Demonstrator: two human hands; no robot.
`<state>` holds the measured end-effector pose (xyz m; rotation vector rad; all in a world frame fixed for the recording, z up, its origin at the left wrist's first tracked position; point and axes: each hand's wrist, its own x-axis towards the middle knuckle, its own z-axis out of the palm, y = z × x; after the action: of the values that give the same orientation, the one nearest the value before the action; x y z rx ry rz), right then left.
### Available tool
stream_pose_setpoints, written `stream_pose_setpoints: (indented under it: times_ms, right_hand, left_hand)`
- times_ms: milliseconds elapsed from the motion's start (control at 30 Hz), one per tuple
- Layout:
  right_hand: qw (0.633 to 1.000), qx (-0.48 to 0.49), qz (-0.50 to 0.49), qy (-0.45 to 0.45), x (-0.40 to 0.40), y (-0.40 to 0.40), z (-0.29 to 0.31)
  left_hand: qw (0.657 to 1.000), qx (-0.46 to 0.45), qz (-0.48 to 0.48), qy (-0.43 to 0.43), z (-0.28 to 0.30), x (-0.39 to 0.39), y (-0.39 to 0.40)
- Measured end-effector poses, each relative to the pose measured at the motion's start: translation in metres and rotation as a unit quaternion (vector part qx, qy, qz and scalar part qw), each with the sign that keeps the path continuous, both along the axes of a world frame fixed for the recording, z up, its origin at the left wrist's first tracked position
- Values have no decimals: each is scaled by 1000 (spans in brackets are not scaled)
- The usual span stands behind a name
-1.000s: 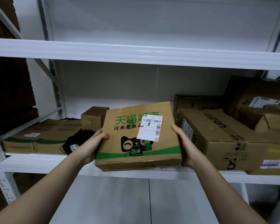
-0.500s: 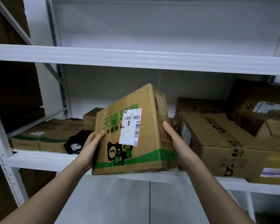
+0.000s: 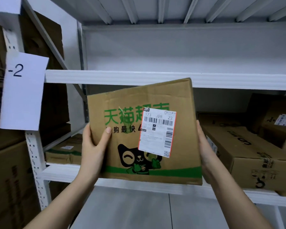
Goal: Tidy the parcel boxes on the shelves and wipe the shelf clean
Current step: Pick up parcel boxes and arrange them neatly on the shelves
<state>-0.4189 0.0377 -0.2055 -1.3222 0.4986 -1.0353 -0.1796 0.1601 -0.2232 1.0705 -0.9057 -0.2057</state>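
The left hand [image 3: 93, 146] grips the left edge of the printed box [image 3: 144, 133], with its thumb curled onto the front by the green letters. The right hand [image 3: 205, 151] lies flat along the right side with its fingers mostly straight, pressing in to help carry it. A moment ago the box sat low at the lip of the lower shelf [image 3: 64, 172], and it was turned partly sideways. Now it has been lifted clear and its front faces us, with the white label [image 3: 157, 132] easy to see. Its top edge reaches up across the front of the upper shelf [image 3: 122, 76]. I think the box is going up there, since that shelf looks bare. That would free a spot below for wiping. The box is shut, so I cannot tell what is inside. Behind it, the lower shelf holds a flat box with a green stripe [image 3: 64, 152] on the left. On the right sits a big brown box [image 3: 248, 154], with more boxes [image 3: 277, 119] piled past it.
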Motion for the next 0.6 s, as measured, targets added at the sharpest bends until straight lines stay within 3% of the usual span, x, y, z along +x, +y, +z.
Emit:
stream_pose_setpoints:
  times_ms: [233, 367, 600]
  right_hand:
    - [991, -46, -100, -81, 44, 31, 39]
    - [983, -94, -27, -158, 61, 46, 64]
    - [963, -228, -65, -127, 69, 40, 122]
  left_hand:
    - [990, -85, 37, -107, 61, 37, 37]
    - [984, -97, 37, -146, 107, 54, 35]
    - [972, -71, 71, -211, 188, 81, 0]
